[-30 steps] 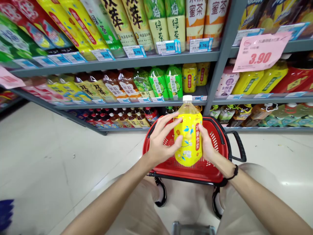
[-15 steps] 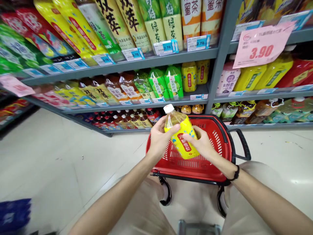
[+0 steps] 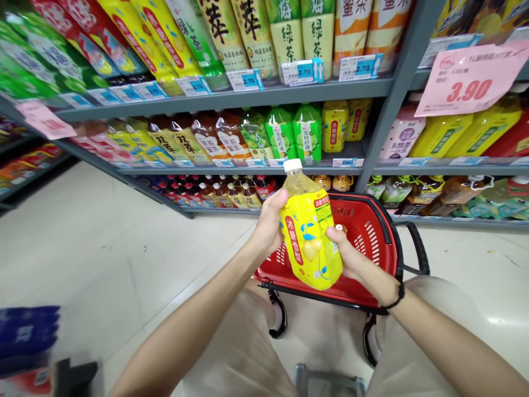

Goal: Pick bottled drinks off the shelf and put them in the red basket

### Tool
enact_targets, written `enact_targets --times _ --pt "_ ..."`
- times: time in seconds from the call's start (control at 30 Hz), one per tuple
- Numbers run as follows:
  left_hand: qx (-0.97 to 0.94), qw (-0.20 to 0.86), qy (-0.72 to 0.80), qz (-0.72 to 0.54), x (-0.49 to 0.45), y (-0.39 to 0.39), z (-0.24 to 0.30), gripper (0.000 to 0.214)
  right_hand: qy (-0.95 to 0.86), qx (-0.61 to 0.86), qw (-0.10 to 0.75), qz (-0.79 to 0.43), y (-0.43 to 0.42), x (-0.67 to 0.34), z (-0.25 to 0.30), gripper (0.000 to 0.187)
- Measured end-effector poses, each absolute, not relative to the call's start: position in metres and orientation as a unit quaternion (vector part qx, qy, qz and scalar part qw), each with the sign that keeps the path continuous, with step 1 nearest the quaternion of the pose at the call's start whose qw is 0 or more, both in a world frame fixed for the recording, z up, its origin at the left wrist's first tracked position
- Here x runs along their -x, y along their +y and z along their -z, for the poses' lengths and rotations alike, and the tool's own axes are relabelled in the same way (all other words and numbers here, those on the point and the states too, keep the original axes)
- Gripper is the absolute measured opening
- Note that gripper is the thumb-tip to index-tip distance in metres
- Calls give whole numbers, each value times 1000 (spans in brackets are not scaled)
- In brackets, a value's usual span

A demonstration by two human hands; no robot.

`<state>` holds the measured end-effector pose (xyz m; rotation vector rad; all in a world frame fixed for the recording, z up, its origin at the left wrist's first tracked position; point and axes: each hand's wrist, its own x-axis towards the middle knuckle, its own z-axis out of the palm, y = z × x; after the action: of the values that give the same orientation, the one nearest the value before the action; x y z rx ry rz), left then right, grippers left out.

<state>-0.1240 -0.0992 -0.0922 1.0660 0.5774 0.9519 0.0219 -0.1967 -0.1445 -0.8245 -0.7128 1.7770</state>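
While both hands grip it, a 冰糖雪梨 drink bottle (image 3: 309, 237) tilts above the red shopping basket (image 3: 355, 215)

The left hand (image 3: 270, 223) clasps the bottle's shoulder; the right hand (image 3: 351, 256) presses its thumb to the yellow label. Their other fingers are largely hidden, so I cannot tell their spread. Beyond the basket, green bottles (image 3: 308, 135) read 金桔柠檬; beyond its right end, a pink price sign (image 3: 471, 91) shows 3.90.

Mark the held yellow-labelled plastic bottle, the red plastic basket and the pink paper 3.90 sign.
Yellow-labelled plastic bottle (image 3: 311, 234), head view: label's middle.
Red plastic basket (image 3: 357, 220), head view: bare inside.
Pink paper 3.90 sign (image 3: 471, 82), head view: middle.
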Motion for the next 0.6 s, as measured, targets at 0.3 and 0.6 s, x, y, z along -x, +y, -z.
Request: enact_targets --times 0.3,0.6 --pt "-433 740 283 -430 121 -97 103 66 -330 423 531 -656 -202 -9 152 68" --pt "-372 787 277 -406 119 -94 113 61 -371 446 521 -626 -208 -3 146 70"
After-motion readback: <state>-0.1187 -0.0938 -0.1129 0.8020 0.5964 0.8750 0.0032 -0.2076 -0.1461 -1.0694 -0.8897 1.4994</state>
